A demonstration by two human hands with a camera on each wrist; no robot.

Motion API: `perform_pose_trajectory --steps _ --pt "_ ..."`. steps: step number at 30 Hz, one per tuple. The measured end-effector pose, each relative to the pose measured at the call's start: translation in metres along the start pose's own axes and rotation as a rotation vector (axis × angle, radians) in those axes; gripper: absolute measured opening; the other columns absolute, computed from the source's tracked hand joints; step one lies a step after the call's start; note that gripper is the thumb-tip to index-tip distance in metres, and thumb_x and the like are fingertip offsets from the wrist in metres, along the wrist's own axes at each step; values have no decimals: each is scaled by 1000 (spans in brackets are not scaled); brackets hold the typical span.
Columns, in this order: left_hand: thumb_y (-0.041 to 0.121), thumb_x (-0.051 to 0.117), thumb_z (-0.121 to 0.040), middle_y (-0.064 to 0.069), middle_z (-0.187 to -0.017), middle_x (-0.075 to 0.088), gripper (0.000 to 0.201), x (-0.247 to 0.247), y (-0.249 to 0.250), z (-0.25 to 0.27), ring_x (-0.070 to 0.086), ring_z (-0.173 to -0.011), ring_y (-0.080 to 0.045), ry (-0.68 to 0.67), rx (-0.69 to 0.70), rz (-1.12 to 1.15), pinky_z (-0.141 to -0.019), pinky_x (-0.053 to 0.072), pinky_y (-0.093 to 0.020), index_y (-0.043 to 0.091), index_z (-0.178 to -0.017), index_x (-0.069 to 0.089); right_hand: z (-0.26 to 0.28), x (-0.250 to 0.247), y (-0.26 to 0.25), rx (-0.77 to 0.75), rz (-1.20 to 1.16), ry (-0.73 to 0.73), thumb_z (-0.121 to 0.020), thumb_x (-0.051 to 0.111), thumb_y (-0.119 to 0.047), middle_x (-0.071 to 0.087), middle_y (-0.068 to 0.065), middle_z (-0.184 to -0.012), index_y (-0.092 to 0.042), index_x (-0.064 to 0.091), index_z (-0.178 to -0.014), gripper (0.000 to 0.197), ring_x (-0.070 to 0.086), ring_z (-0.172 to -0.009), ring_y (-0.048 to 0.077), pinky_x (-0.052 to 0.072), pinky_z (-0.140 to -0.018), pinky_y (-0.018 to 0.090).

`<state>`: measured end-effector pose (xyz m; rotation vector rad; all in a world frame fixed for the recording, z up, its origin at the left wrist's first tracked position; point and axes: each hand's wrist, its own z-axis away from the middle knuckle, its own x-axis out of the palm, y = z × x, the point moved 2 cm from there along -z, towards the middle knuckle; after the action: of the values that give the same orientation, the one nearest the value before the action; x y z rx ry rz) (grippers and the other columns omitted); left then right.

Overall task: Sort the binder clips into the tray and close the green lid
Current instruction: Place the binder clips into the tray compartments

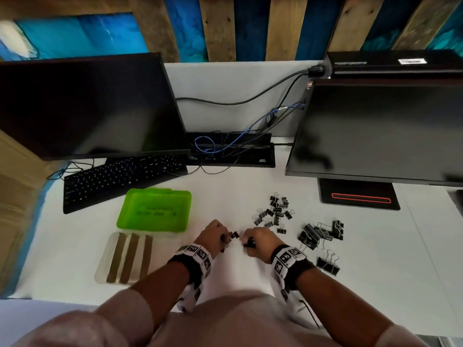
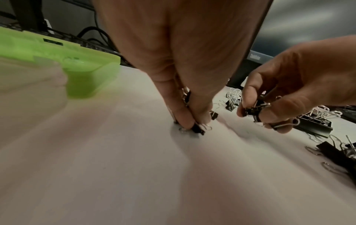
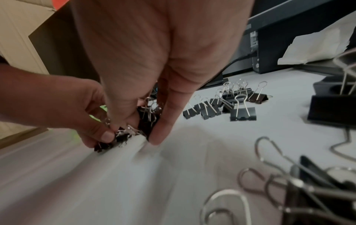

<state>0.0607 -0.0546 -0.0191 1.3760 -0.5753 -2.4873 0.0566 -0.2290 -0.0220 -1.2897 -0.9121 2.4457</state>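
My left hand [image 1: 217, 233] pinches small black binder clips [image 2: 196, 127] against the white table, fingers curled down on them. My right hand [image 1: 258, 240] grips a bunch of small black clips [image 3: 148, 120] just to the right, close to the left hand. The clear tray [image 1: 125, 256] with three brown strips lies to the left, its green lid [image 1: 155, 210] folded open behind it. A pile of small clips [image 1: 275, 212] and a pile of large clips [image 1: 319, 234] lie to the right.
A black keyboard [image 1: 120, 177] sits behind the lid, under the left monitor [image 1: 87, 106]. A second monitor [image 1: 380, 131] on its stand [image 1: 358, 197] is at the right. Cables and a cable box [image 1: 233, 151] run along the back. A large clip [image 1: 328, 265] lies near my right wrist.
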Motion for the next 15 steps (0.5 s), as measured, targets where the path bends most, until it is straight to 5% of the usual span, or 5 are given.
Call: perform_pose_trajectory --steps 7,12,15 --pt "-8 59 -71 1 -99 52 23 5 14 14 61 -86 -20 120 30 116 -72 47 -19 11 -78 69 2 -19 2 -21 -48 62 -73 70 -7 70 5 -99 -10 70 -94 21 60 -83 12 36 -68 8" --pt "-8 65 -70 -10 -104 57 18 -5 31 23 61 -89 -23 233 60 227 -82 53 -34 7 -79 70 -2 -25 -10 -77 -52 45 -73 71 -11 72 5 -90 -17 69 -91 19 60 -77 13 42 -69 15" --pt "-8 66 -70 -10 -105 58 18 -13 32 31 59 -92 -22 282 68 260 -83 51 -31 6 -80 71 -3 -26 -21 -84 -44 46 -73 69 -14 69 -1 -79 -24 67 -86 17 63 -74 18 50 -70 22"
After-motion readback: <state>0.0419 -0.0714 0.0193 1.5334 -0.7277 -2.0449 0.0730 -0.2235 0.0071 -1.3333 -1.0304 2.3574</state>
